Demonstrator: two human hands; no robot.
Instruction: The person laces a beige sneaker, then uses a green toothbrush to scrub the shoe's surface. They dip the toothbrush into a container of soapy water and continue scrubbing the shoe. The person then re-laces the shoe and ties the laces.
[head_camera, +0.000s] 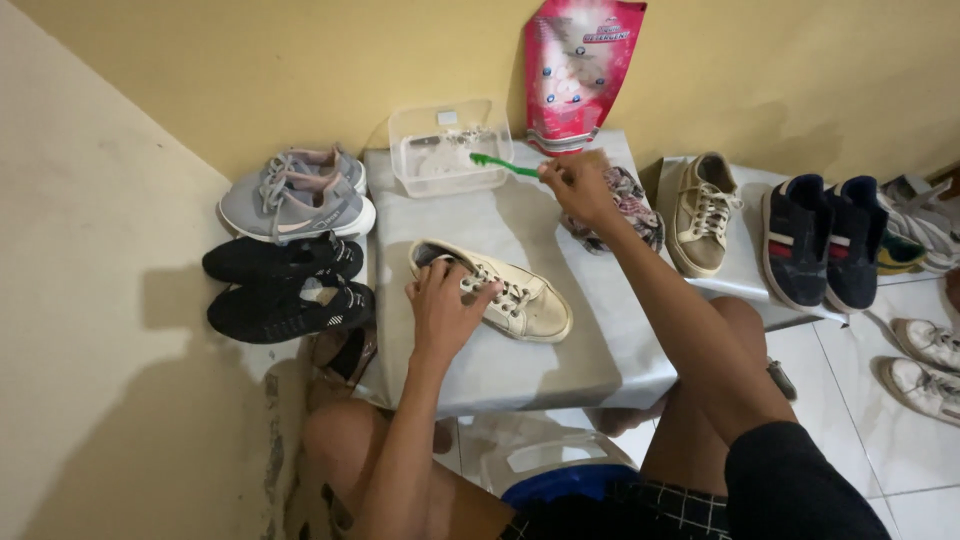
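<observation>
Sneaker (520, 300) under left grip (443, 310)

— What's on the grey tabletop (560, 350)?
— A cream lace-up sneaker (500, 292) near the middle, a clear plastic tub (447, 148) at the back edge, a patterned cloth (630, 205) beside it, and a pink pouch (578, 70) leaning on the wall.
— And the second grey tabletop (745, 270)?
— A tan sneaker (703, 212) and two navy sneakers (825, 240).

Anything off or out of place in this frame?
Mostly tidy. One oddity: the beige sneaker stands without its pair, which lies on the grey surface under the left hand. The right hand holds a green toothbrush by the clear tub. No spill visible.
</observation>
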